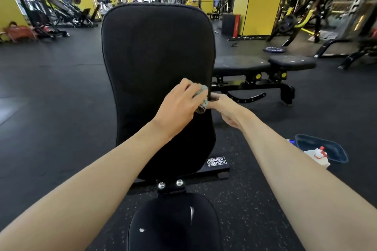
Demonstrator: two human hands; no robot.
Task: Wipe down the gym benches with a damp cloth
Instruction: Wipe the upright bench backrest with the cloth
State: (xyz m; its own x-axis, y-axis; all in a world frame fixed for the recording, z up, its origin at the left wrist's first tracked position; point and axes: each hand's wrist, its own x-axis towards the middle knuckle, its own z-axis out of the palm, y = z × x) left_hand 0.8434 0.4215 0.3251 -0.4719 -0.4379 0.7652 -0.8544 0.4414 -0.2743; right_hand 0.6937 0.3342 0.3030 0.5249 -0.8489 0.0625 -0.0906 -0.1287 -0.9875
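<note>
The bunched teal-and-grey cloth (201, 99) sits in the left hand (179, 106), whose fingers curl over it and press it against the upright black padded back pad (155, 51) of the bench, at the pad's right edge, about halfway up. Touching the cloth from the right, the right hand (223, 108) holds that same edge: its thumb lies on the front rim, and its fingers go behind the pad, out of sight. Both bare forearms reach in from below the grip.

Below the grip, nearest the camera, is the rounded black seat pad (173, 224), marked with a few white smears. Lower right of the hands, a white "HAMMER STRENGTH" label (216, 161) is fixed on the black base frame. Further right, on the speckled black rubber floor (51, 108), stands a dark blue plastic tray (334, 149) with a white spray bottle (317, 157) with a red top beside it. Beyond the right hand stands a flat black bench (265, 63), and yellow pillars (259, 0) rise behind.
</note>
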